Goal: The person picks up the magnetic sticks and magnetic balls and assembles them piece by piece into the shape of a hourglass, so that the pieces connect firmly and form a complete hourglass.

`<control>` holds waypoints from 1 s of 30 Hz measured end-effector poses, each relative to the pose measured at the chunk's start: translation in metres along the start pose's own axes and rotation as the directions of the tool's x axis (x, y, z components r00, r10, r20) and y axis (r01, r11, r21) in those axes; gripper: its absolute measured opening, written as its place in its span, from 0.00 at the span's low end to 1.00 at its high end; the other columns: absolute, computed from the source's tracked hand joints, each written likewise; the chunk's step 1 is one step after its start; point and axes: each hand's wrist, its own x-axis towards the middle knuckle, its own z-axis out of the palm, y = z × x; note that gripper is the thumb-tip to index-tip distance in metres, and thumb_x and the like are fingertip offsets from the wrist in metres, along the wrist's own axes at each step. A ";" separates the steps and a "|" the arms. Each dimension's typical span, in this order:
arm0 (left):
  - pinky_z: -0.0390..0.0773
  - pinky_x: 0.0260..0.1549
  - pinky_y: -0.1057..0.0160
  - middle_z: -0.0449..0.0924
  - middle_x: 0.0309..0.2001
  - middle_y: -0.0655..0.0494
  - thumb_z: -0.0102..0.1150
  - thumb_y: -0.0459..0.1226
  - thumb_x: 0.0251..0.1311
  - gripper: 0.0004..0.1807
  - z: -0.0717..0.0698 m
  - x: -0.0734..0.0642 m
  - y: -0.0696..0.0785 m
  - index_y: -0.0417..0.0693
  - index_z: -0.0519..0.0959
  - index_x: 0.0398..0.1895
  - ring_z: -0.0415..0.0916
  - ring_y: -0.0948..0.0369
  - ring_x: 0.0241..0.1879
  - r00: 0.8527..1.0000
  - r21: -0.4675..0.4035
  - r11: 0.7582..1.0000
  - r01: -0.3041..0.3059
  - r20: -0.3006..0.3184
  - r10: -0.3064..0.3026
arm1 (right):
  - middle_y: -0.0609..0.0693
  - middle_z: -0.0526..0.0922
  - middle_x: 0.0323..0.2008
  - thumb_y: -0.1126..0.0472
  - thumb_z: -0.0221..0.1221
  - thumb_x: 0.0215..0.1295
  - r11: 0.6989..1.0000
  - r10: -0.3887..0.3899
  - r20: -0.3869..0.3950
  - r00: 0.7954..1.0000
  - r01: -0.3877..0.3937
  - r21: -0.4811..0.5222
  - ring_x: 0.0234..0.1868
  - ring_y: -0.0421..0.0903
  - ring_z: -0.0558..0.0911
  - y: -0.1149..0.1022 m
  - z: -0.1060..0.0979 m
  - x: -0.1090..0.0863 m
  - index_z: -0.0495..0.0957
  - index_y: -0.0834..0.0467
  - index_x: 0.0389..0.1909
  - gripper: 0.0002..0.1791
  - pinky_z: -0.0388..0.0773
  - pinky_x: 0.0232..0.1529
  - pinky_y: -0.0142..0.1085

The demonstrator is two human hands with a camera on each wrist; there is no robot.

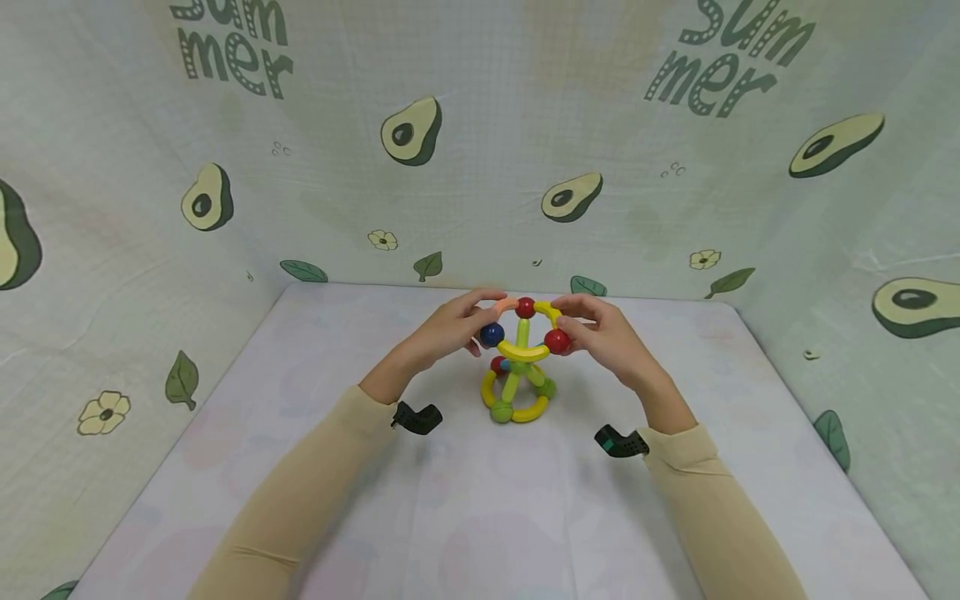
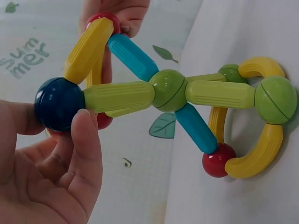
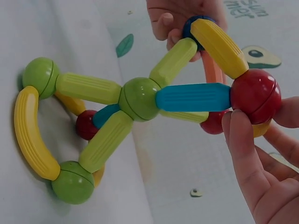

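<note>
A structure of magnetic balls and rods stands on the table, a ring of curved rods at its base and another at its top. At its middle a green ball (image 2: 169,91) joins straight light green rods (image 3: 88,87) and blue rods (image 3: 194,97). My left hand (image 1: 450,327) pinches the navy ball (image 2: 57,103) at the top left, beside the orange curved rod (image 1: 506,305). On the other side my right hand (image 1: 609,335) grips a red ball (image 3: 256,96) of the top ring. A yellow curved rod (image 1: 523,352) spans the front between those two balls. Fingers partly hide the orange rod.
The white table (image 1: 495,517) stretches out in front of the structure. Behind it and at both sides hangs a cloth (image 1: 480,233) printed with avocados and leaves. Each wrist carries a black strap-like piece (image 1: 417,418).
</note>
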 end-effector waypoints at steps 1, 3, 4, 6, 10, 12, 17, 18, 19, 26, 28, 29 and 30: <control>0.87 0.42 0.57 0.85 0.47 0.48 0.52 0.50 0.81 0.26 0.000 0.000 0.000 0.65 0.68 0.79 0.83 0.46 0.43 1.000 -0.018 1.000 0.008 0.000 -0.008 | 0.61 0.77 0.66 0.56 0.58 0.81 1.000 0.004 -0.003 1.000 -0.004 0.002 0.50 0.56 0.89 0.001 0.000 0.000 0.72 0.59 0.71 0.23 0.88 0.50 0.37; 0.88 0.44 0.56 0.84 0.48 0.47 0.51 0.49 0.82 0.25 0.000 -0.001 -0.002 0.66 0.68 0.78 0.83 0.42 0.46 1.000 -0.052 0.998 0.020 0.004 -0.020 | 0.60 0.78 0.66 0.56 0.58 0.81 1.000 0.017 -0.008 1.000 -0.017 0.009 0.49 0.55 0.89 0.003 0.000 0.000 0.73 0.59 0.70 0.22 0.88 0.50 0.40; 0.88 0.45 0.56 0.84 0.48 0.46 0.50 0.48 0.82 0.25 0.000 -0.001 -0.003 0.66 0.68 0.78 0.83 0.41 0.46 1.000 -0.068 0.997 0.025 0.006 -0.025 | 0.60 0.78 0.66 0.57 0.57 0.81 1.000 0.024 -0.011 1.000 -0.024 0.012 0.49 0.55 0.89 0.004 0.000 0.000 0.73 0.59 0.70 0.22 0.88 0.51 0.40; 0.88 0.46 0.56 0.83 0.49 0.45 0.49 0.47 0.83 0.24 0.000 -0.002 -0.005 0.65 0.69 0.78 0.83 0.41 0.46 0.999 -0.096 0.995 0.035 0.010 -0.034 | 0.60 0.78 0.66 0.57 0.56 0.82 0.999 0.035 -0.013 0.999 -0.035 0.019 0.48 0.55 0.89 0.005 -0.001 -0.001 0.73 0.58 0.70 0.22 0.88 0.51 0.40; 0.88 0.47 0.56 0.81 0.50 0.44 0.47 0.47 0.84 0.24 0.001 -0.004 -0.006 0.65 0.69 0.78 0.83 0.49 0.41 0.999 -0.131 0.990 0.047 0.015 -0.046 | 0.60 0.78 0.67 0.57 0.55 0.83 0.998 0.051 -0.013 0.999 -0.051 0.031 0.48 0.55 0.88 0.007 -0.001 -0.003 0.72 0.58 0.71 0.22 0.87 0.51 0.37; 0.88 0.47 0.57 0.81 0.49 0.44 0.47 0.47 0.84 0.24 0.001 -0.005 -0.006 0.65 0.68 0.79 0.84 0.51 0.40 0.999 -0.143 0.988 0.053 0.021 -0.050 | 0.61 0.78 0.67 0.56 0.55 0.83 0.998 0.057 -0.009 0.998 -0.057 0.038 0.49 0.55 0.88 0.007 -0.002 -0.003 0.72 0.57 0.72 0.22 0.87 0.52 0.38; 0.88 0.48 0.60 0.80 0.47 0.43 0.49 0.50 0.83 0.26 0.001 -0.006 -0.006 0.66 0.66 0.81 0.86 0.52 0.39 0.998 -0.153 0.986 0.064 0.034 -0.060 | 0.63 0.79 0.67 0.53 0.54 0.84 0.997 0.066 0.009 0.998 -0.067 0.048 0.49 0.55 0.88 0.009 -0.003 -0.004 0.71 0.57 0.73 0.23 0.87 0.55 0.42; 0.88 0.48 0.60 0.80 0.48 0.43 0.48 0.50 0.83 0.27 0.001 -0.007 -0.006 0.65 0.66 0.81 0.86 0.52 0.39 0.998 -0.154 0.986 0.064 0.035 -0.059 | 0.63 0.78 0.67 0.53 0.54 0.84 0.997 0.066 0.014 0.998 -0.067 0.049 0.49 0.56 0.88 0.009 -0.003 -0.004 0.70 0.57 0.74 0.24 0.87 0.55 0.42; 0.88 0.49 0.60 0.80 0.48 0.44 0.48 0.50 0.84 0.27 0.001 -0.007 -0.006 0.65 0.66 0.81 0.86 0.52 0.39 0.998 -0.156 0.986 0.063 0.035 -0.059 | 0.64 0.78 0.67 0.52 0.54 0.84 0.996 0.066 0.019 0.998 -0.066 0.052 0.49 0.56 0.89 0.009 -0.003 -0.004 0.70 0.57 0.74 0.25 0.87 0.54 0.41; 0.84 0.59 0.51 0.82 0.51 0.46 0.51 0.52 0.82 0.28 0.004 -0.009 -0.008 0.65 0.65 0.81 0.87 0.49 0.44 1.000 -0.109 0.994 0.026 0.009 -0.026 | 0.67 0.77 0.66 0.51 0.57 0.82 0.994 0.052 0.074 0.996 -0.059 0.091 0.52 0.68 0.86 0.008 -0.004 -0.006 0.68 0.57 0.75 0.27 0.88 0.50 0.38; 0.82 0.61 0.48 0.82 0.52 0.49 0.55 0.55 0.79 0.31 0.005 -0.012 -0.009 0.66 0.65 0.81 0.87 0.50 0.45 1.000 -0.052 0.999 0.006 -0.003 -0.006 | 0.66 0.77 0.66 0.51 0.57 0.82 0.995 0.048 0.082 0.995 -0.055 0.086 0.52 0.68 0.86 0.008 -0.004 -0.007 0.68 0.56 0.75 0.27 0.88 0.51 0.39; 0.82 0.61 0.48 0.83 0.53 0.50 0.57 0.55 0.78 0.32 0.005 -0.013 -0.010 0.67 0.64 0.81 0.87 0.50 0.47 1.000 -0.021 1.000 -0.009 -0.008 0.009 | 0.66 0.77 0.66 0.50 0.57 0.82 0.995 0.043 0.086 0.995 -0.050 0.081 0.52 0.67 0.87 0.008 -0.004 -0.007 0.69 0.56 0.75 0.27 0.88 0.52 0.40; 0.82 0.61 0.47 0.83 0.54 0.51 0.60 0.55 0.76 0.34 0.005 -0.014 -0.011 0.67 0.64 0.81 0.87 0.51 0.47 1.000 0.005 1.000 -0.025 -0.012 0.025 | 0.66 0.76 0.67 0.50 0.57 0.82 0.996 0.040 0.089 0.995 -0.047 0.076 0.51 0.66 0.87 0.008 -0.005 -0.008 0.69 0.56 0.75 0.27 0.88 0.53 0.40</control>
